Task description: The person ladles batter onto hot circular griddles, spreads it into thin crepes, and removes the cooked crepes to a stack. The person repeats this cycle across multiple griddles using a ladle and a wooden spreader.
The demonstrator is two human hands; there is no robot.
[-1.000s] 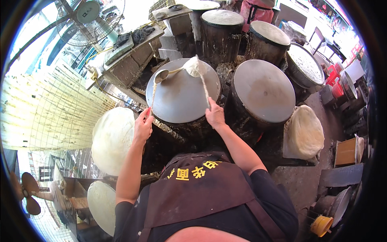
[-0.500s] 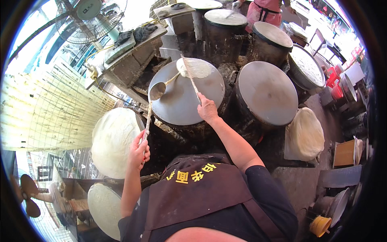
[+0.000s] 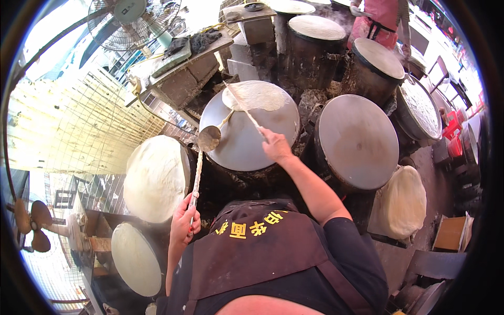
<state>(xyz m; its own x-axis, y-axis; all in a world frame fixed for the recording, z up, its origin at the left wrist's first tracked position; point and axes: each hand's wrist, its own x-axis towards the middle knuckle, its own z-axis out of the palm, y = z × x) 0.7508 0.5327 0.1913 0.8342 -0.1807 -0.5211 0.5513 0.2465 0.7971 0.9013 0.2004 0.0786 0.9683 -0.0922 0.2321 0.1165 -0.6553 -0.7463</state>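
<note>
Over the round grey griddle [image 3: 254, 139] in front of me, my right hand [image 3: 277, 147] grips a thin, flat wooden spreader [image 3: 242, 104]. Its blade slants across a pale, roundish sheet of batter [image 3: 266, 97] on the griddle's far part. At the lower left, my left hand [image 3: 185, 219] is wrapped round the handle of a long ladle [image 3: 210, 138], whose handle is crusted with dried batter. The ladle's bowl hangs by the griddle's left edge. A strand of batter [image 3: 227, 118] stretches between the bowl and the sheet.
A bare griddle [image 3: 358, 140] stands to the right. Dough-covered griddles are at the left [image 3: 155, 178] and lower left [image 3: 135, 257]; pale dough [image 3: 403, 202] lies at the right. Steaming drum stoves [image 3: 315, 52] and a person in a pink apron [image 3: 379, 23] are beyond. A fan [image 3: 128, 10] is upper left.
The batter has spread into a wider sheet. The spreader's tip has swung left across it and now slants more. The view has shifted slightly; both hands keep their holds.
</note>
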